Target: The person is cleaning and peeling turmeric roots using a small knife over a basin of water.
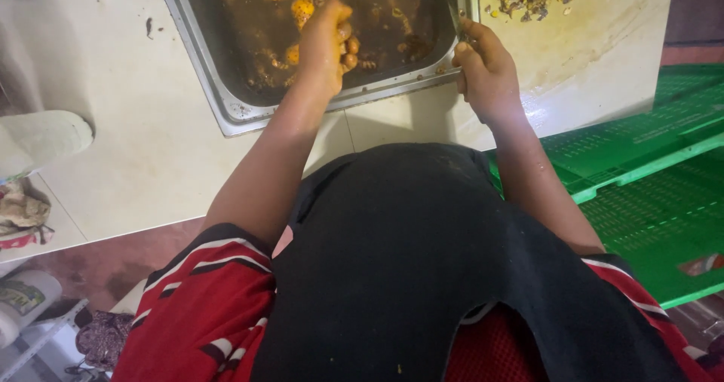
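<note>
**Hands at the metal tray**

Head view: the left hand [326, 39] is being held inside the metal tray [226, 107], fingers curled shut around brown, sauce-coated pieces [348, 50]. The right hand [486, 69] is being pressed against the tray's right rim, fingers closed on a thin blade [455, 9]. Open white counter [143, 163] is being left free at the left; green crates [641, 171] are crowding the right.

Black apron [407, 276] over red striped short sleeves [204, 299].
</note>
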